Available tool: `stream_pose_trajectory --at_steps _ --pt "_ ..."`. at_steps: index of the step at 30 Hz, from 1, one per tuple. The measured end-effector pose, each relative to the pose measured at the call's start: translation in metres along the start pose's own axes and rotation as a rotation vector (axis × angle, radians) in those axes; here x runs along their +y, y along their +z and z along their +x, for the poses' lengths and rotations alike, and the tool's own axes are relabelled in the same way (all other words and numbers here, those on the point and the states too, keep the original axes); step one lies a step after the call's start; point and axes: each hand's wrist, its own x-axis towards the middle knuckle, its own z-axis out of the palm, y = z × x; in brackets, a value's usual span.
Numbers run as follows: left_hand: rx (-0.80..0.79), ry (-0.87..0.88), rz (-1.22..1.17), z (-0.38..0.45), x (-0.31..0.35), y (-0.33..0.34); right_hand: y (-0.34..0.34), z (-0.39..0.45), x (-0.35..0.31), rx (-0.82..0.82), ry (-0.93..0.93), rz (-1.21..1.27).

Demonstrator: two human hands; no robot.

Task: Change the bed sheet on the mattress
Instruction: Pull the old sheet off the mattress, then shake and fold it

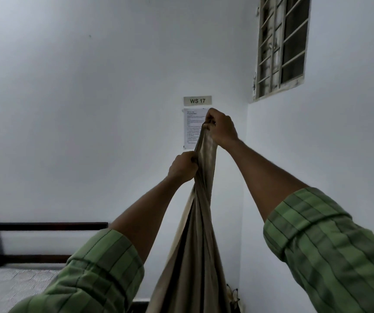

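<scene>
A beige bed sheet (198, 233) hangs in long bunched folds from my raised hands down past the bottom of the view. My right hand (222, 128) grips its top edge high up, in front of the wall notice. Lower and to the left, my left hand (182, 167) holds the sheet's edge with curled fingers. The bare mattress (12, 288), grey-white and textured, lies at the lower left on a bed with a dark wooden headboard (43, 227).
White walls meet in a corner just behind the sheet. A "WS 17" sign (197, 100) and a printed notice (191, 129) hang on the far wall. A barred window (282, 44) is high on the right wall. Something dark sits on the floor in the corner (233, 294).
</scene>
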Motion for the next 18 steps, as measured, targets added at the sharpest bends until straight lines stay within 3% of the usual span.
stream_pose_trajectory --at_steps 10,18 --pt "0.225 -0.258 -0.391 0.013 -0.036 -0.063 0.04 0.029 -0.068 -0.033 -0.078 0.231" --pt "0.293 -0.319 -0.409 -0.028 -0.069 -0.131 0.086 0.022 -0.143 -0.072 -0.01 0.375"
